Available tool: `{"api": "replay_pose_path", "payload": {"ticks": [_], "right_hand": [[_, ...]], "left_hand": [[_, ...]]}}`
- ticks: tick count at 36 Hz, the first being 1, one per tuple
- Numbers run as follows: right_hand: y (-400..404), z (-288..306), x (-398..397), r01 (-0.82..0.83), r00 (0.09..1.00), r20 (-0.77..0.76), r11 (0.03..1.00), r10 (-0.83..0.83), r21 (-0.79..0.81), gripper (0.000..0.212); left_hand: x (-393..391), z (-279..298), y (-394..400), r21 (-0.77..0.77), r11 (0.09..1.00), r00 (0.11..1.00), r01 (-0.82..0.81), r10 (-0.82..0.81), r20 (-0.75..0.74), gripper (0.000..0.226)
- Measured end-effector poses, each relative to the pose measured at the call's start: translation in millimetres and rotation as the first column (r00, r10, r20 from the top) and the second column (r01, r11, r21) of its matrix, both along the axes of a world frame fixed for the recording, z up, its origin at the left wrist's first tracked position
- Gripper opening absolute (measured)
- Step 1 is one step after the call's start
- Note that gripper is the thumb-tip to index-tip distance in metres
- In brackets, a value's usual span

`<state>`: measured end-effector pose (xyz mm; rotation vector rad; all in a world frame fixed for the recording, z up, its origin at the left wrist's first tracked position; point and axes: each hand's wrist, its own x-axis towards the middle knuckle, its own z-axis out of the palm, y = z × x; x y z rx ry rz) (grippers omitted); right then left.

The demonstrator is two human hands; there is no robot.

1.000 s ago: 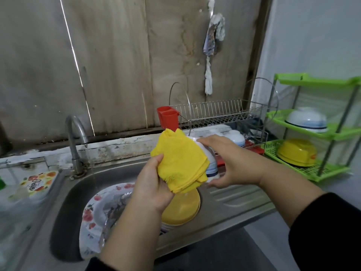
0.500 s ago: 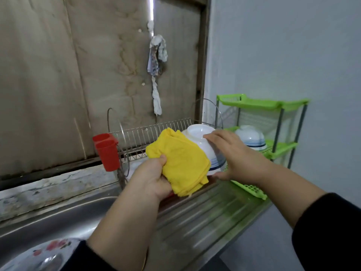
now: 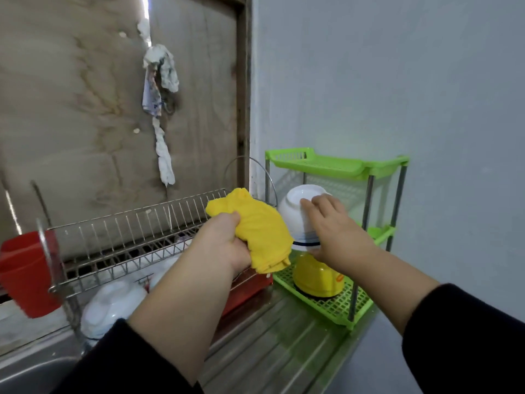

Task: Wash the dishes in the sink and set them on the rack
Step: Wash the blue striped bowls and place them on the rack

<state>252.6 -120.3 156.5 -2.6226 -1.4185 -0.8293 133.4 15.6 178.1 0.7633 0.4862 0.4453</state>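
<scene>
Two hands: R hand [image 3: 338, 231] w/ bowl [image 3: 298, 214], L hand [image 3: 224, 243] w/ cloth [image 3: 255, 228].

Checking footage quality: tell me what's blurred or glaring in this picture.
Head view: the red cup at the left edge is smeared by motion blur; a bright strip of light glares through the wall gap at top; the white bowl and yellow cloth look fairly sharp.

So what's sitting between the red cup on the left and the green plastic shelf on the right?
In the head view, the metal dish rack with upturned white bowls under it spans that stretch; nearer the camera, the left hand grips a yellow cloth.
</scene>
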Motion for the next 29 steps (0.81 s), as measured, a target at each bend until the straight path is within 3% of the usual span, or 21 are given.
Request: {"api": "replay_pose_path", "payload": {"ticks": [5,15,20,29], "right_hand": [[16,-8,30,0.121,0.992,0.016,0.993,-0.122,0.014,0.084],[44,-5,74,0.276,0.956,-0.126,0.957,-0.265,0.086,0.083],[52,-7,84,0.313,0.930,-0.242,0.942,-0.278,0.119,0.080],[62,-15,96,0.338,0.902,-0.311,0.939,-0.301,0.070,0.081]], "left_hand": [[34,2,7,0.006,1.000,1.000,0.016,-0.015,-0.025,0.039],[75,-14,21,-0.082,0.996,0.999,0.031,-0.029,0.019,0.038],[86,-19,24,-0.090,0.996,0.999,0.021,-0.019,0.030,0.039],[87,-34,14,-0.138,0.990,0.998,0.016,-0.007,0.061,0.040]]}}
